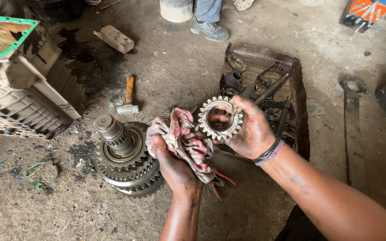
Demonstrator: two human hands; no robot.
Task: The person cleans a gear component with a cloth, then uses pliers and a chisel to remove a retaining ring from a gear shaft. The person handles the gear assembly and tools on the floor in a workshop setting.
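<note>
The person's right hand (251, 131) grips a toothed gear ring (220, 118), fingers (242, 106) wrapped over its outer teeth on the right side and the thumb inside the bore, holding it upright above the floor between the two hands. The left hand (173, 163) is clenched around a crumpled red-patterned rag (185, 140), whose upper end touches the left edge of the gear.

The work in hand appears to be wiping the gear clean. Its front face and teeth already look fairly bright, so the cleaning seems well under way, though its back is hidden and cannot be judged.

Just left of the left hand, a stacked gear shaft assembly (126, 154) stands on the concrete floor (264, 209), still dark and oily. To the right, behind the gear, a shallow metal tray (298, 71) holds more dark parts that look unwiped. If these too are for cleaning, much seems left to do.

A hammer (128, 96) lies above the shaft assembly, red-handled pliers (222, 180) peek out under the rag, a large housing (18, 80) sits at the far left, and a long wrench (353, 120) lies at the right. Another person's shoe (210, 30) shows at the top
</note>
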